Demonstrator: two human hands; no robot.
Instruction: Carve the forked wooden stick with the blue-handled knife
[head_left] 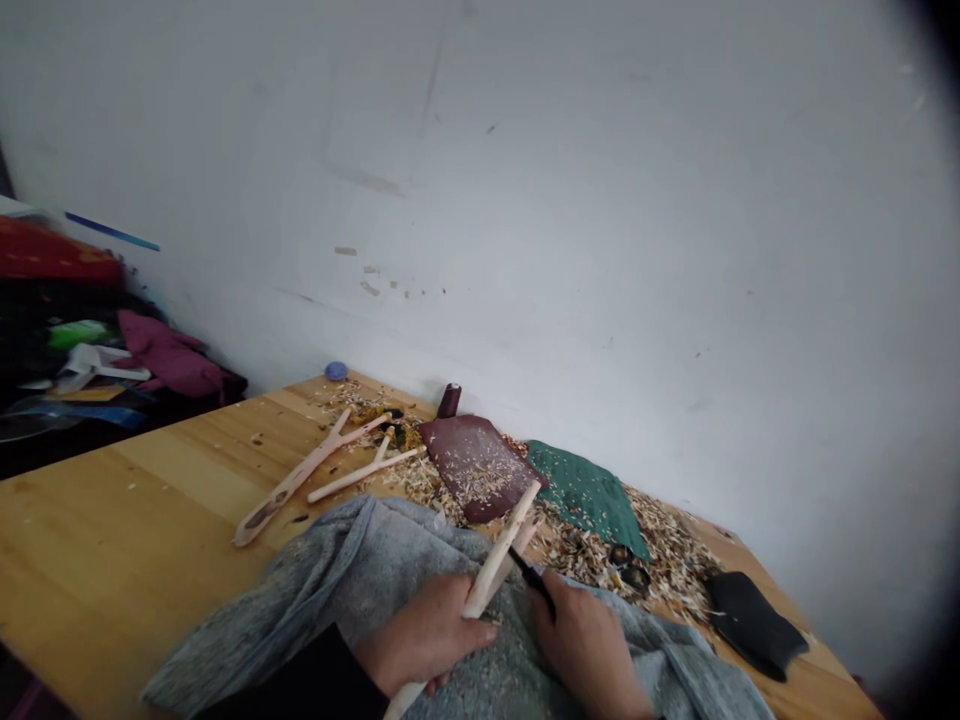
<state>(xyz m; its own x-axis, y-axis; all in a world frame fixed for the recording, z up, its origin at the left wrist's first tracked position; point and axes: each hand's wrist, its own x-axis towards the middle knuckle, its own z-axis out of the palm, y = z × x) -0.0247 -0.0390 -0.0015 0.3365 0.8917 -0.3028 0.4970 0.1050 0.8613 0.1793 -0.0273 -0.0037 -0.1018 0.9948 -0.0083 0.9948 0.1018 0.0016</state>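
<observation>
My left hand (431, 635) is wrapped round a pale, peeled forked stick (504, 550), whose prongs slant up and away to the right. My right hand (589, 645) grips a dark-handled knife (534, 575); its tip end meets the stick between the prongs, and the blade is hardly visible. Beneath both hands spreads a grey cloth (405, 550) dusted with shavings. On the table to the left lie a large forked stick (300, 470) and a smaller forked stick (364, 474), both bare of bark.
Behind the cloth, a maroon sheet (480, 460) and a green sheet (589, 490) lie among wood shavings (675, 550) on the wooden table (142, 510). A black pouch-like piece (757, 620) rests at right. A purple round object (336, 371) sits by the white wall (525, 200).
</observation>
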